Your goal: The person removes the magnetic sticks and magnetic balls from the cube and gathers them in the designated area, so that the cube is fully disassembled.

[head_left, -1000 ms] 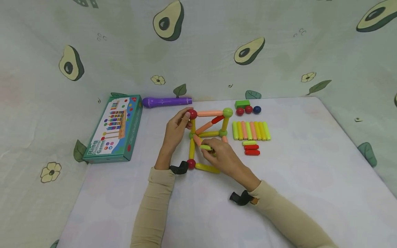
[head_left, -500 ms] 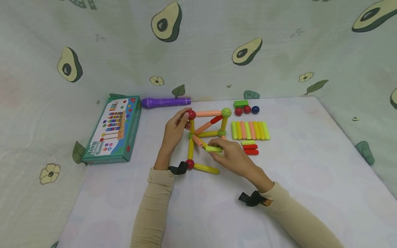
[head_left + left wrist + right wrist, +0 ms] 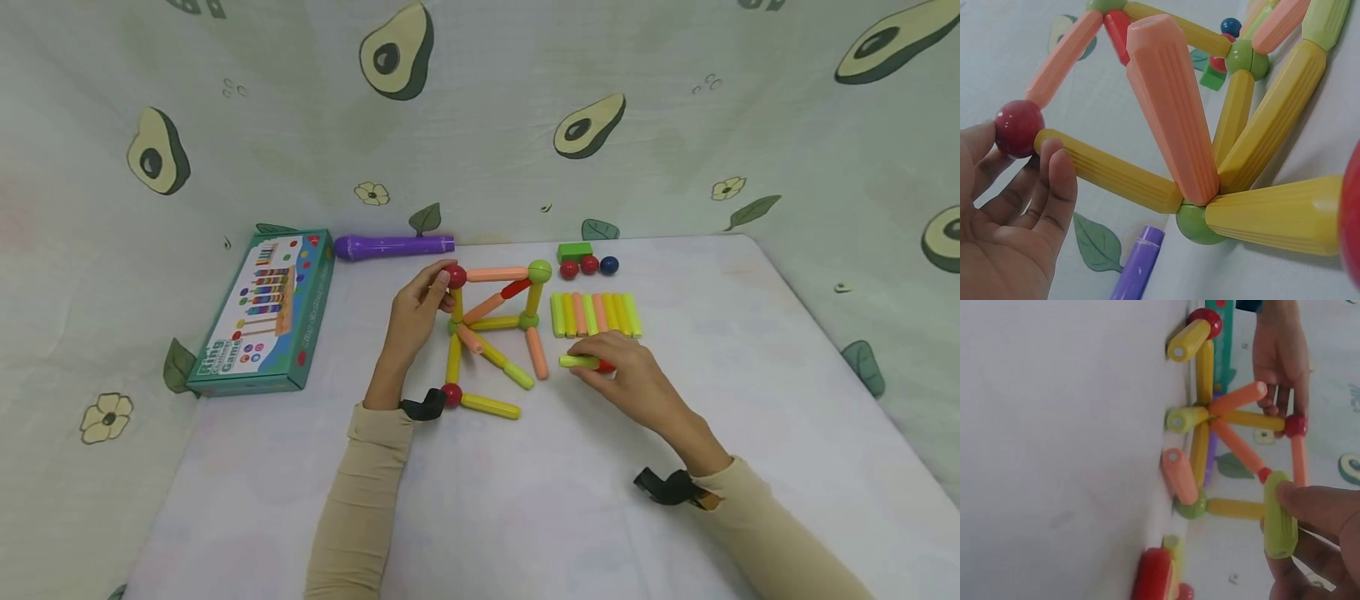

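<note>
Stick frame (image 3: 498,323) stands on the worktop (image 3: 525,500) between the hands. Left hand (image 3: 415,321) pinches the red ball (image 3: 456,277) at its upper left corner. Right hand (image 3: 630,375) is off the frame, to its right — thumb and fingers gripping a short green rod (image 3: 1279,531), just nearer the person than the row of loose rods (image 3: 596,315). Box (image 3: 258,308) at far left reads "Ring" and "Game" — middle line too small to tell. Purple microphone (image 3: 393,247) lies behind the frame.
</note>
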The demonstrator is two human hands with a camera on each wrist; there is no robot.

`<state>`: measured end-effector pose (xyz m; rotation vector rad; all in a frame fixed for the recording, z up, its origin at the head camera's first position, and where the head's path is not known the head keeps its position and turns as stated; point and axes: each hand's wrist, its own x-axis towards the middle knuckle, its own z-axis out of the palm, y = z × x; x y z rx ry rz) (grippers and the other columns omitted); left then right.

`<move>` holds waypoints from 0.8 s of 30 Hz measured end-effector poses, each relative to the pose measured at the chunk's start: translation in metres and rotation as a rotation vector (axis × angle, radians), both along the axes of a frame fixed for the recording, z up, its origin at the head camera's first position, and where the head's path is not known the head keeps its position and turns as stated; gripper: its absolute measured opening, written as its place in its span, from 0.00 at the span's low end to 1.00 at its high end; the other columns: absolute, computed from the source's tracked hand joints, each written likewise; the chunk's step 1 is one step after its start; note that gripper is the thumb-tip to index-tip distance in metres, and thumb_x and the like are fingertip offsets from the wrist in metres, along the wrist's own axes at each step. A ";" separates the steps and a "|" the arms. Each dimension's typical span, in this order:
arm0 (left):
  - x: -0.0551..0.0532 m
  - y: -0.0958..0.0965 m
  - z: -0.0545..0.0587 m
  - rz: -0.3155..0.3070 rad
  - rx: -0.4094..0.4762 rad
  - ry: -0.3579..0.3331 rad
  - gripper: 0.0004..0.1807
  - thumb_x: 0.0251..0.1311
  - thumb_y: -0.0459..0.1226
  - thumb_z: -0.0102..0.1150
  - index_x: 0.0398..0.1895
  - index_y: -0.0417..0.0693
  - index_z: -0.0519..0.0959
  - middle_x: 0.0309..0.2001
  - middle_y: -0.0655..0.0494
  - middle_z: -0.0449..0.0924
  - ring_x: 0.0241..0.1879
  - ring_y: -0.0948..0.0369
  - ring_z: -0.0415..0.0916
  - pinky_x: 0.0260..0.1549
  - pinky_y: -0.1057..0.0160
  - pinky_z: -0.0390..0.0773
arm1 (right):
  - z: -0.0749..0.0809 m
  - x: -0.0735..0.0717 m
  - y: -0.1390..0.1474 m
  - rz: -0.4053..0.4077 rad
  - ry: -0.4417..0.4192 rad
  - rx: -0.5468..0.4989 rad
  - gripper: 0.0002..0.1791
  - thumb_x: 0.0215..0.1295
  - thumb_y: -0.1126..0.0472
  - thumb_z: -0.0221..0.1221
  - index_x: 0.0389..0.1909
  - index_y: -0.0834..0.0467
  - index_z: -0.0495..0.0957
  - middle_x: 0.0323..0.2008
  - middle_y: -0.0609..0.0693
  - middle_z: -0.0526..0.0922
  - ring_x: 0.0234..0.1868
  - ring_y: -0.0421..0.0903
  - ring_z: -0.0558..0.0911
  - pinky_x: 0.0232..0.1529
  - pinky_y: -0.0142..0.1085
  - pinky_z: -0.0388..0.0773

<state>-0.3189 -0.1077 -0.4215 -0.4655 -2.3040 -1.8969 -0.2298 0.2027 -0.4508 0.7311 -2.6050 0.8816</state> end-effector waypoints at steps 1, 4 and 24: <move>0.001 0.000 0.001 -0.002 0.000 -0.003 0.20 0.78 0.40 0.47 0.66 0.40 0.74 0.45 0.36 0.80 0.39 0.43 0.77 0.43 0.55 0.82 | -0.001 0.000 0.004 -0.004 0.002 0.008 0.17 0.54 0.66 0.74 0.46 0.56 0.85 0.45 0.46 0.86 0.50 0.48 0.80 0.51 0.47 0.79; 0.002 0.000 0.001 -0.003 -0.001 -0.014 0.21 0.78 0.40 0.47 0.66 0.40 0.73 0.46 0.36 0.80 0.40 0.43 0.77 0.44 0.52 0.82 | -0.005 0.001 0.014 -0.024 -0.001 0.050 0.18 0.53 0.68 0.74 0.45 0.58 0.85 0.44 0.48 0.86 0.49 0.50 0.81 0.51 0.51 0.77; 0.003 0.000 0.004 -0.012 -0.007 0.000 0.21 0.78 0.39 0.46 0.67 0.39 0.73 0.46 0.34 0.80 0.39 0.41 0.76 0.42 0.56 0.83 | -0.040 -0.007 0.033 -0.056 -0.037 0.165 0.14 0.52 0.70 0.74 0.41 0.62 0.85 0.41 0.54 0.82 0.44 0.53 0.79 0.43 0.48 0.70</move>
